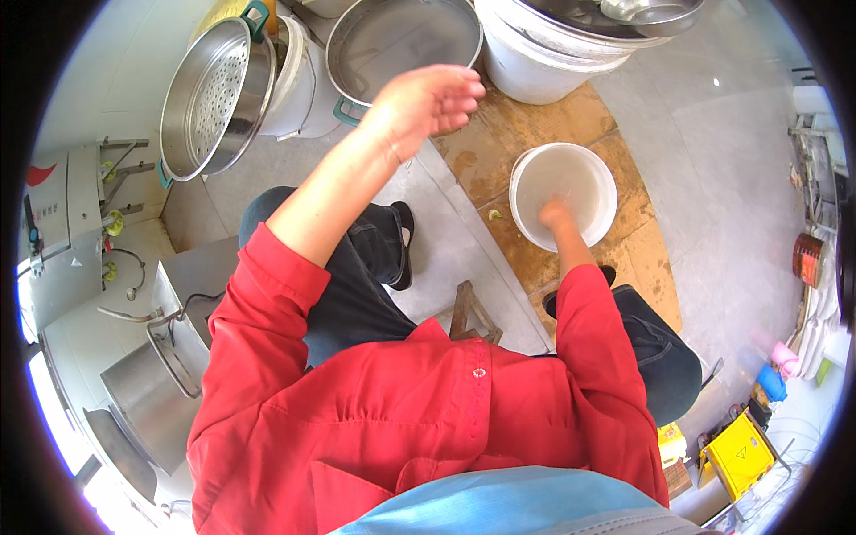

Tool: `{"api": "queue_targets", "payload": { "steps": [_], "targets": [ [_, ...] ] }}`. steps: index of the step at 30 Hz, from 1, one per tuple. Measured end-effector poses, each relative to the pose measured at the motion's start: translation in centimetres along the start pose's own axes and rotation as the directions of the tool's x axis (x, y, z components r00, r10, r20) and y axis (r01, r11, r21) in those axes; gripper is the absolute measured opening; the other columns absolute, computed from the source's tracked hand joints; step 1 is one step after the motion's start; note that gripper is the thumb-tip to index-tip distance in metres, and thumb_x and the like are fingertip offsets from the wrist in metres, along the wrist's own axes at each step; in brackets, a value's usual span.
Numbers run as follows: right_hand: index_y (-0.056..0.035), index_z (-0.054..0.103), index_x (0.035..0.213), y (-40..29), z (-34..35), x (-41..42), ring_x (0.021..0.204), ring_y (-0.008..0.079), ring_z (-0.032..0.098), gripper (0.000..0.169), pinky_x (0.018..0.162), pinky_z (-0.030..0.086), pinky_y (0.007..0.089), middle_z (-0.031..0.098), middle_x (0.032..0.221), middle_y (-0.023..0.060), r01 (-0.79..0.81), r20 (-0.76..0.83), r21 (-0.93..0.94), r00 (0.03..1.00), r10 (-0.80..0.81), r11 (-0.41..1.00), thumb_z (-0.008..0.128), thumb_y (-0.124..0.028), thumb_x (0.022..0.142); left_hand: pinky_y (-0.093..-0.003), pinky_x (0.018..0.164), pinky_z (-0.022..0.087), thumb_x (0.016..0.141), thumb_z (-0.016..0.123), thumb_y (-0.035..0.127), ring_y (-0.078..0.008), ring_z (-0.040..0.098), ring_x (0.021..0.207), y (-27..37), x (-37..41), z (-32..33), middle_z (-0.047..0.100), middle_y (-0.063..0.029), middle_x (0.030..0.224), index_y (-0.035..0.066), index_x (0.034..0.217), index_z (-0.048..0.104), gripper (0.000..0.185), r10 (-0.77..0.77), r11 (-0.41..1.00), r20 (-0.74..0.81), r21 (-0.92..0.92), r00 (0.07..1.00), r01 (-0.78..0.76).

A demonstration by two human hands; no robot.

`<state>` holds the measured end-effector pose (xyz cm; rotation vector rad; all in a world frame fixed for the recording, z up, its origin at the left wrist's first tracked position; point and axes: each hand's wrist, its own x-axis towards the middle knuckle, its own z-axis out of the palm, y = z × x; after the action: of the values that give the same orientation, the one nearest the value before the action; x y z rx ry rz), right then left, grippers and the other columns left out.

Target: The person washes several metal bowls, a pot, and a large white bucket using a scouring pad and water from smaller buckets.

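Note:
My left hand (431,100) hangs in the air over the near rim of a wide metal pot (401,53) of cloudy water, with nothing in it and the fingers loosely bent. My right hand (556,210) reaches down into a white plastic bucket (605,210) of murky water; its fingers are under the surface, so whether they hold something is hidden. The bucket stands on wet brown floor tiles (628,244). A small pale green scrap (495,215) lies on the tiles beside it.
A steamer pot with a perforated insert (217,100) tilts at upper left beside a white bucket (294,100). A large white tub (528,70) holding metal bowls stands at the top. A small wooden stool (463,311) is between my legs. A yellow folding sign (739,455) is at lower right.

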<state>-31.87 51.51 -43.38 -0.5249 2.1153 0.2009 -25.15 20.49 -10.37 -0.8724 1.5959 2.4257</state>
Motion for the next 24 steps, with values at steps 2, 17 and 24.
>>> {"api": "queue_targets", "payload": {
  "steps": [2,17,24],
  "targets": [
    [-0.0042,0.068,0.121,-0.8,0.0,-0.2,0.124,0.0339,0.057,0.042,0.109,0.039,0.0423,0.06,0.133,0.019,0.131,0.065,-0.27,0.991,-0.117,0.954,0.059,-0.026,0.086,-0.0275,0.081,0.051,0.095,0.058,0.023,-0.0128,0.063,0.091,-0.9,-0.4,0.2,0.069,-0.0045,0.104,0.005,0.114,0.065,0.027,-0.083,0.995,0.04,0.054,0.996,0.081],
    [-0.0138,0.059,0.11,0.6,-12.3,-13.2,0.068,0.0124,0.056,0.032,0.046,0.042,0.0268,0.06,0.086,0.0016,0.179,0.022,0.638,0.968,-0.25,0.749,0.073,-0.026,0.083,-0.0309,0.075,0.053,0.089,0.064,0.026,-0.0155,0.062,0.088,-6.9,1.9,4.0,0.069,-0.005,0.097,0.004,0.103,0.068,0.026,-0.08,0.972,0.117,0.228,0.99,0.052],
    [-0.0096,0.059,0.122,-2.0,-14.6,-19.9,0.078,0.0148,0.06,0.041,0.057,0.049,0.0291,0.063,0.101,0.0065,0.283,-0.191,0.735,0.958,-0.213,0.617,0.066,-0.011,0.081,-0.0393,0.094,0.046,0.094,0.05,0.029,-0.0249,0.06,0.109,-11.9,0.9,7.0,0.064,-0.0184,0.122,0.003,0.121,0.064,0.04,0.117,0.816,0.157,0.547,0.981,-0.185]
  ]
}}
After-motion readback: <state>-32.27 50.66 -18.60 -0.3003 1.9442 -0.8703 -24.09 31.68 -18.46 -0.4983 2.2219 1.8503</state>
